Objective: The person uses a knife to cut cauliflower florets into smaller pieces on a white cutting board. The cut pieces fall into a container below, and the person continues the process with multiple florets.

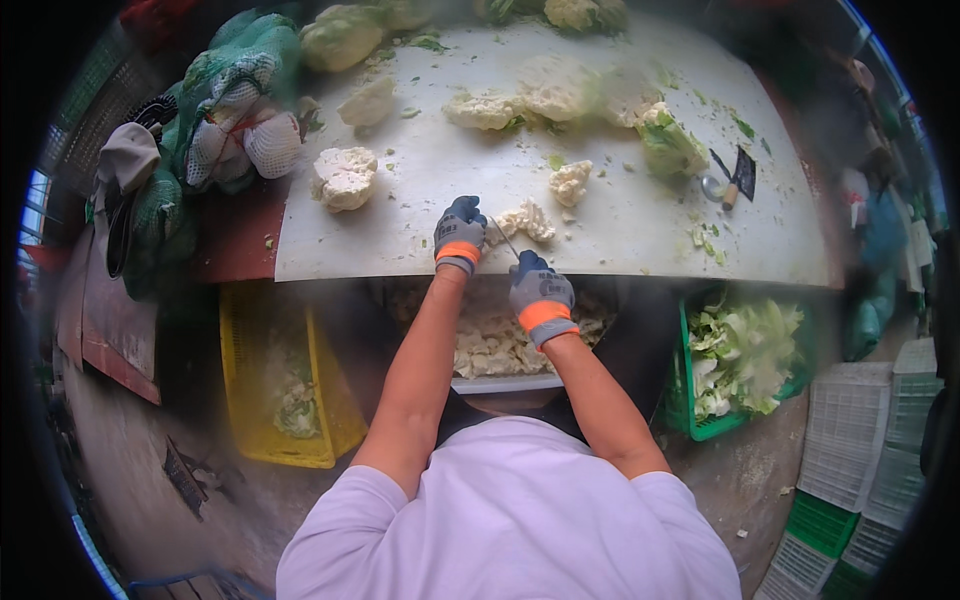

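Observation:
Both my hands wear grey and blue coated work gloves with orange cuffs. My left hand (pixel 461 229) is curled at the front part of the white tabletop (pixel 390 251), against a cut cauliflower piece (pixel 528 220); its fingers partly hide the hold. In my right hand (pixel 541 289), at the table's front edge, is a knife whose thin blade (pixel 505 237) slants up and left towards the left hand, beside the cauliflower. A smaller floret (pixel 570 183) lies just beyond. Under the hands, below the table edge, a pale container (pixel 510 385) holds many cut florets (pixel 499 349).
A trimmed cauliflower (pixel 345 178) sits left, with more heads (pixel 559 86) farther back. A cleaver (pixel 744 174) and another wooden-handled tool (pixel 730 196) lie right. Below stand a yellow crate (pixel 319 390) and a green crate (pixel 686 375) of leaves. Net-wrapped heads (pixel 247 135) are at left.

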Demonstrator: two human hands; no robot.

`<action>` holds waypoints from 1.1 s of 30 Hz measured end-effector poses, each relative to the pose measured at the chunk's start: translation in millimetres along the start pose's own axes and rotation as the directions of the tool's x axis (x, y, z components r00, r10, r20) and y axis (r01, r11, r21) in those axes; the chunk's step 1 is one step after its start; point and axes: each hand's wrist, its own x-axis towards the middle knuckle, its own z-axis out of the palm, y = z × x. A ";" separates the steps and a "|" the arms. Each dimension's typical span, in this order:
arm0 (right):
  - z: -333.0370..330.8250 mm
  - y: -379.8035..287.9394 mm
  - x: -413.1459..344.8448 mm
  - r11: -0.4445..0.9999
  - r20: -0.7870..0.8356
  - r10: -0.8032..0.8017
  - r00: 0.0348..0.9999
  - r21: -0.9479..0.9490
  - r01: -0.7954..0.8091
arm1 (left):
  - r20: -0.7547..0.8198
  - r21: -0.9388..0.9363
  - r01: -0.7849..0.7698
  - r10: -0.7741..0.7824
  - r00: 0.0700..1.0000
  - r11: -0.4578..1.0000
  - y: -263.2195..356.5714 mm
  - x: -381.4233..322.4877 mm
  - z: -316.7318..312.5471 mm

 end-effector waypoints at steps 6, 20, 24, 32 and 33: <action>2.7 -0.9 5.4 0.999 0.070 0.034 0.997 0.039 -0.037 | -0.086 0.006 0.007 -0.007 0.996 1.000 -21.0 1.7 11.1; 20.4 33.7 18.9 0.807 0.035 0.109 0.993 0.581 -0.109 | 0.018 0.500 -0.447 0.508 0.861 0.741 21.2 -97.4 3.0; 0.2 40.8 24.7 0.750 -0.098 0.180 0.979 0.658 -0.072 | 0.248 0.562 -0.441 0.366 0.897 0.700 12.4 -92.0 -3.3; -9.0 61.1 44.0 0.646 -0.229 0.279 0.932 0.763 -0.006 | 0.137 0.507 -0.289 0.255 0.957 0.812 42.8 -15.4 17.4; -8.6 63.1 47.9 0.659 -0.210 0.262 0.942 0.752 -0.016 | 0.251 0.560 -0.272 0.153 0.956 0.783 47.3 -14.5 22.6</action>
